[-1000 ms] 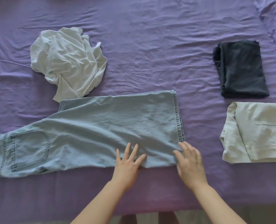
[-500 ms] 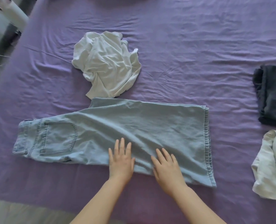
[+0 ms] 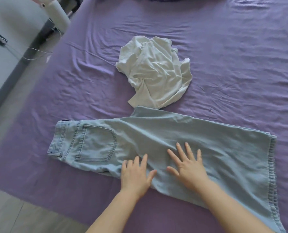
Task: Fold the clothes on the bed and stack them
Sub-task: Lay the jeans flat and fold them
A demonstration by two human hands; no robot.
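Jeans of pale blue denim, folded lengthwise, lie across a purple bedsheet. The left hand and right hand press flat on them, fingers spread, gripping nothing. A crumpled white shirt touches their far edge.

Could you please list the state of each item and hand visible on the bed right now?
jeans: laid flat lengthwise, back pocket up, not yet folded short.
white shirt: crumpled, unfolded, touching the jeans' far edge.
left hand: open, fingers spread, pressing on the jeans' near edge.
right hand: open, flat on the jeans.
purple sheet: wrinkled.
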